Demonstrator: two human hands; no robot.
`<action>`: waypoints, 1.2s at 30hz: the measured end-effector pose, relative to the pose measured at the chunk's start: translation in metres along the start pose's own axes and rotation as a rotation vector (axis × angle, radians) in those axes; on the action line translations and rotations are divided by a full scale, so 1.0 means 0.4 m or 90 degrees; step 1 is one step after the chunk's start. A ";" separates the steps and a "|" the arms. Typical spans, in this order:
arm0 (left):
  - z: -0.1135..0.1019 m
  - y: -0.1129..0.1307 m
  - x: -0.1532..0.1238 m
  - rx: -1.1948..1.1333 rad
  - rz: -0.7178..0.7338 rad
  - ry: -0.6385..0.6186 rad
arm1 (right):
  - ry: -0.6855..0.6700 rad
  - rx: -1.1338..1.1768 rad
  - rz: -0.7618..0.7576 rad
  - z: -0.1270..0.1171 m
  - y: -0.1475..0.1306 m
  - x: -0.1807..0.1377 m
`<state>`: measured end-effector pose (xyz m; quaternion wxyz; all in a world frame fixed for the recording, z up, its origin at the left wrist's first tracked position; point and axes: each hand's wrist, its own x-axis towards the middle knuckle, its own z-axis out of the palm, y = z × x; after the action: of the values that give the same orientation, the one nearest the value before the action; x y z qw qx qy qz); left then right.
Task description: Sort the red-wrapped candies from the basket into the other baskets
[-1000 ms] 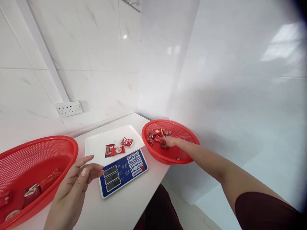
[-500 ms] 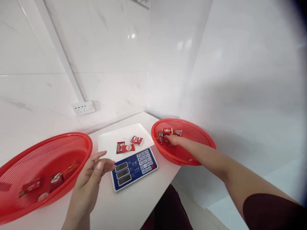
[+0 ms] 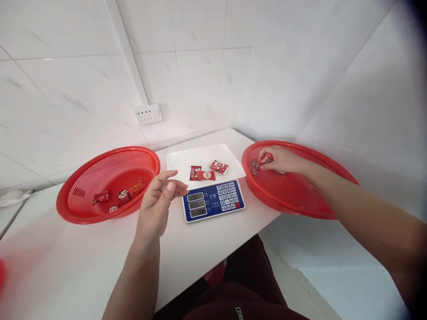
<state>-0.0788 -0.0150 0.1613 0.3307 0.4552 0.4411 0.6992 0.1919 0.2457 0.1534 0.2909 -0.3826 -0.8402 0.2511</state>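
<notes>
My right hand is inside the right red basket, its fingers closed around a small red wrapped packet. Other packets lie beside my fingertips, partly hidden by the hand. My left hand hovers with fingers apart and nothing in it, just left of the digital scale's blue keypad panel. On the scale's white tray rest a dark red packet, a brighter red one touching it, and a red-and-white one to their right.
At left stands a second red basket with several small packets in it. The white table meets tiled walls behind, where a socket is mounted. A bit of red shows at the left edge.
My view has turned left and down, so the baskets and scale appear further right and higher. My right hand has closed on a packet in the right basket; my left hand stays open.
</notes>
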 end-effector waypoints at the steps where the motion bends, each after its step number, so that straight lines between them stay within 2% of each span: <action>1: 0.000 -0.001 0.000 0.000 0.002 0.000 | -0.029 -0.005 0.012 0.003 -0.032 0.005; 3: -0.001 -0.002 0.000 0.002 0.005 0.002 | -0.074 0.001 0.019 0.024 -0.091 0.014; 6: -0.002 0.000 0.000 0.005 0.006 0.003 | -0.136 0.054 0.015 0.092 -0.150 0.033; 8: -0.002 0.003 0.000 0.008 0.003 0.001 | -0.165 0.116 0.007 0.149 -0.167 0.051; 11: -0.003 0.008 -0.001 0.015 -0.002 0.004 | -0.163 0.149 -0.004 0.223 -0.179 0.082; 15: -0.007 0.012 -0.002 0.012 0.002 0.002 | -0.190 0.175 0.090 0.267 -0.202 0.111; 17: -0.009 0.013 -0.002 0.008 0.006 0.000 | -0.185 0.210 0.128 0.268 -0.216 0.116; 21: -0.011 0.012 0.000 0.004 0.011 -0.002 | -0.131 0.229 0.104 0.256 -0.229 0.110; 26: -0.008 0.015 -0.001 0.006 0.012 0.005 | -0.171 0.080 0.006 0.256 -0.224 0.091; 28: -0.008 0.017 -0.002 0.007 0.008 0.006 | -0.157 0.004 -0.045 0.248 -0.224 0.083; 32: -0.010 0.023 -0.002 0.001 0.016 0.020 | -0.092 -0.027 -0.064 0.185 -0.236 0.046; 36: -0.016 0.034 -0.002 -0.011 0.070 0.089 | 0.006 -0.060 -0.036 0.078 -0.235 -0.053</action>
<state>-0.0851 -0.0231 0.1724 0.2641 0.4257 0.4318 0.7500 0.1353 0.1679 0.1856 0.2833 -0.3734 -0.8601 0.2011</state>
